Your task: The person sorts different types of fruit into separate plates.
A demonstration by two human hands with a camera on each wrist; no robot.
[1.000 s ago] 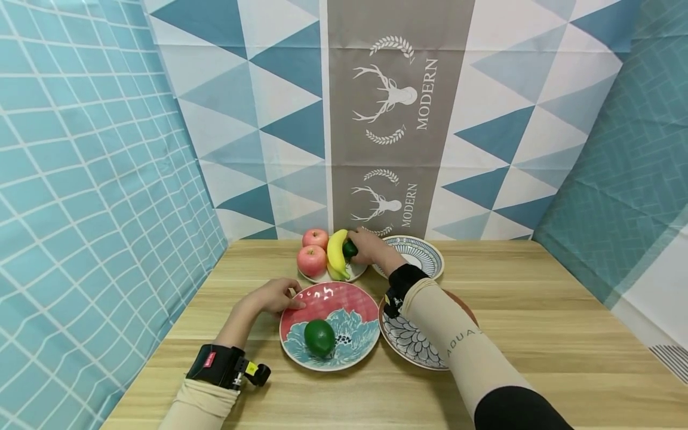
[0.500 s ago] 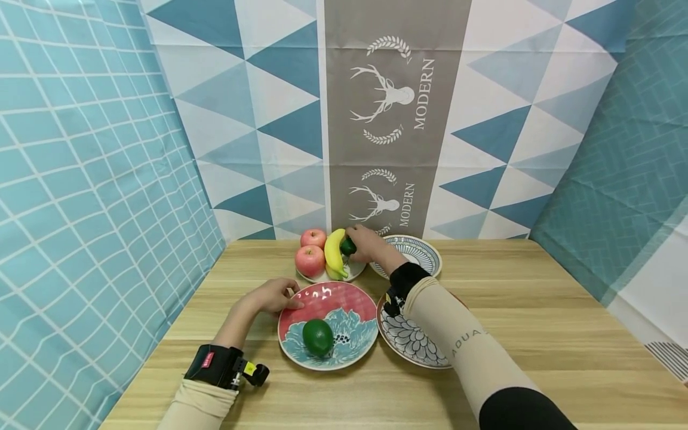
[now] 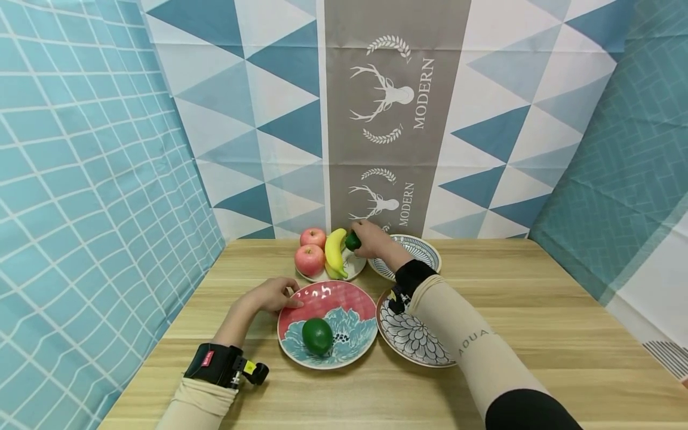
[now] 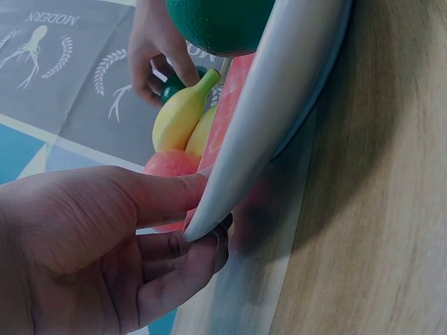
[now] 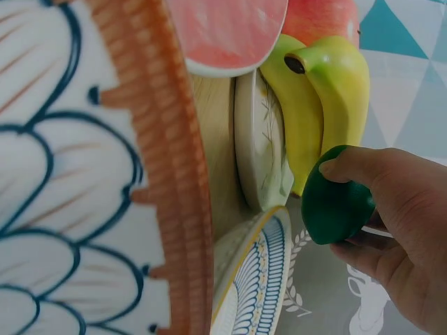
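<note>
My right hand point(image 3: 372, 239) grips a dark green lime point(image 5: 338, 195) between thumb and fingers, just right of the bananas point(image 3: 334, 254) and above the edge of the small white fruit plate point(image 3: 355, 267). Two pink apples point(image 3: 310, 260) lie on that plate, left of the bananas. Nearer to me, my left hand point(image 3: 273, 295) pinches the rim of a pink and blue flowered plate point(image 3: 344, 298), thumb on top and fingers underneath, as the left wrist view shows. A second lime point(image 3: 318, 336) rests on this flowered plate.
A brown-rimmed plate with a petal pattern point(image 3: 414, 340) lies right of the flowered one, partly under my right forearm. Behind it sits a blue-patterned white plate point(image 3: 424, 254). Patterned cloth point(image 3: 290, 119) hangs along the back edge of the wooden table point(image 3: 537, 310).
My right hand has drawn the lime slightly right and up, opening a gap between it and the bananas. The left hand keeps its hold on the flowered plate.
</note>
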